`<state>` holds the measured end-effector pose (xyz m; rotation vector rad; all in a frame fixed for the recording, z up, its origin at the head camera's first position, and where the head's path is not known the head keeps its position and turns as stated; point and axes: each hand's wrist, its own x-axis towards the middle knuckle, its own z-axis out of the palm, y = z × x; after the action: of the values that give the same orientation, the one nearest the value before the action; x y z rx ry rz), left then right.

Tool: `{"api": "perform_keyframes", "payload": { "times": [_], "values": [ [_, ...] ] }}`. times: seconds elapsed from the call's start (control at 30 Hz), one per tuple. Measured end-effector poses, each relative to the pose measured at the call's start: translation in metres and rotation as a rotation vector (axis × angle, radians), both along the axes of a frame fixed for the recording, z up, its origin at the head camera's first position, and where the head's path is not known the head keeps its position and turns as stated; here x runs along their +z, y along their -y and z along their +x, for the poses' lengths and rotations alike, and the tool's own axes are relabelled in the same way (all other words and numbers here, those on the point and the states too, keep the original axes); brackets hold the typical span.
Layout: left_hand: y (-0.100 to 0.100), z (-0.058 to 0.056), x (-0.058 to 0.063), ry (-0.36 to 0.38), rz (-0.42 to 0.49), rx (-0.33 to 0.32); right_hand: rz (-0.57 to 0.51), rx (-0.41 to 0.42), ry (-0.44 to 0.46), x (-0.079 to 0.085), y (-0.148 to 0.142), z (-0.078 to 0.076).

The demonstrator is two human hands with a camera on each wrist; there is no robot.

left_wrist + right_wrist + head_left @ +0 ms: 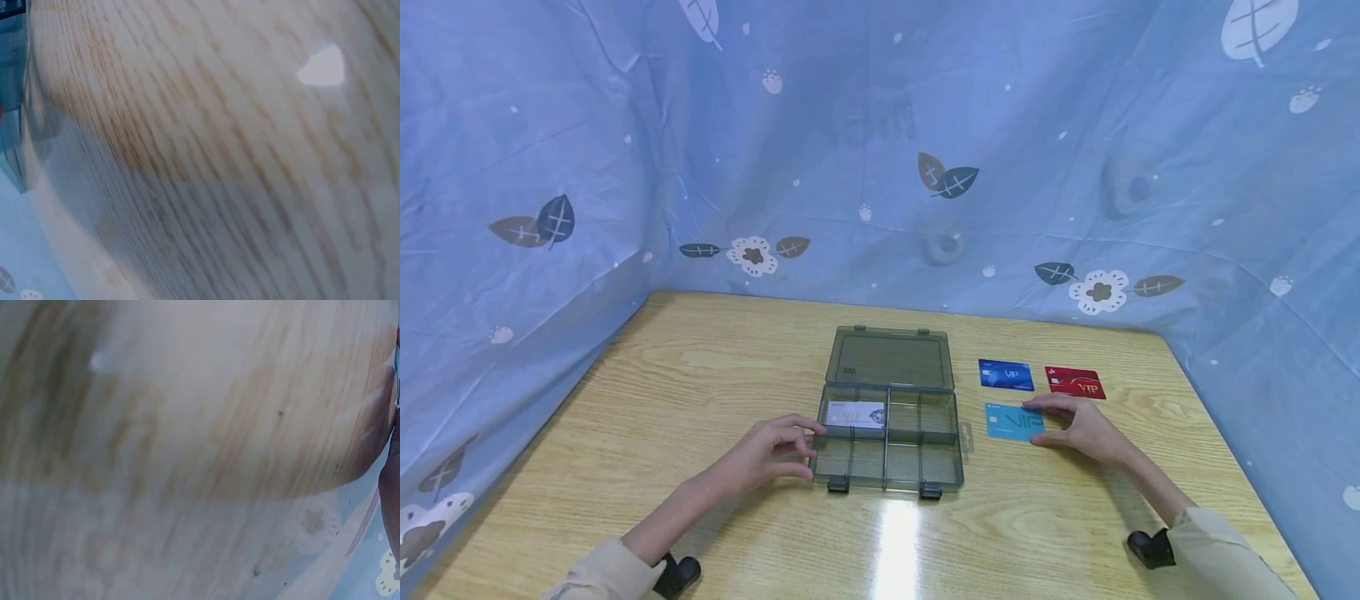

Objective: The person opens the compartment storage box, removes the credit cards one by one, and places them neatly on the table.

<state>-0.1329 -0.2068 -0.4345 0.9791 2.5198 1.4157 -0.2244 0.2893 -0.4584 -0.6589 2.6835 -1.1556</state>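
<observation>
A translucent grey plastic box (922, 460) with dividers lies on the table, its lid (891, 360) folded back flat. In its upper left compartment rests a white VIP card (856, 414). My left hand (778, 450) is at the box's left side, fingertips touching the rim and thumb near the front corner. To the right of the box, my right hand (1078, 427) holds a teal VIP card (1009, 422) by its right end, thumb at the near edge and fingers at the far edge. In the right wrist view only part of the hand (390, 487) shows.
Behind the teal card lie a blue VIP card (1006, 375) and, to its right, a red VIP card (1075, 382). Two black latches (931, 492) stick out at the box's front. A blue patterned cloth (850, 125) hangs behind and beside the wooden table (722, 350).
</observation>
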Motion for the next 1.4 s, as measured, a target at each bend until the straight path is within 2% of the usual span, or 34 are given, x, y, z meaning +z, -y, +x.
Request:
{"api": "perform_keyframes", "payload": {
  "times": [0.23, 0.3, 0.47, 0.53, 0.7, 0.93, 1.2, 1.4],
  "values": [
    [0.000, -0.001, 0.001, 0.012, 0.000, 0.000, -0.023, -0.003, 0.027, 0.004, -0.001, 0.002],
    [0.000, -0.001, 0.001, 0.010, 0.003, -0.004, -0.083, -0.006, 0.055, 0.004, -0.003, 0.002],
    [0.000, -0.002, 0.001, 0.000, 0.002, -0.008, -0.315, -0.011, 0.162, 0.009, -0.009, 0.003],
    [0.000, -0.001, 0.001, 0.002, 0.001, -0.006, -0.348, -0.028, 0.174, 0.012, -0.011, 0.004],
    [0.001, -0.001, 0.002, 0.005, 0.003, -0.004, -0.330, -0.067, 0.183, 0.026, -0.010, 0.009],
    [0.001, 0.000, 0.003, -0.008, 0.001, -0.003, -0.403, -0.034, 0.237, 0.036, 0.009, 0.021],
    [0.001, 0.000, 0.002, -0.012, 0.017, -0.015, -0.487, -0.036, 0.293, 0.043, 0.033, 0.036],
    [0.001, 0.001, 0.001, -0.015, 0.024, -0.019, -0.499, -0.019, 0.286, 0.055, 0.053, 0.048]
  ]
}}
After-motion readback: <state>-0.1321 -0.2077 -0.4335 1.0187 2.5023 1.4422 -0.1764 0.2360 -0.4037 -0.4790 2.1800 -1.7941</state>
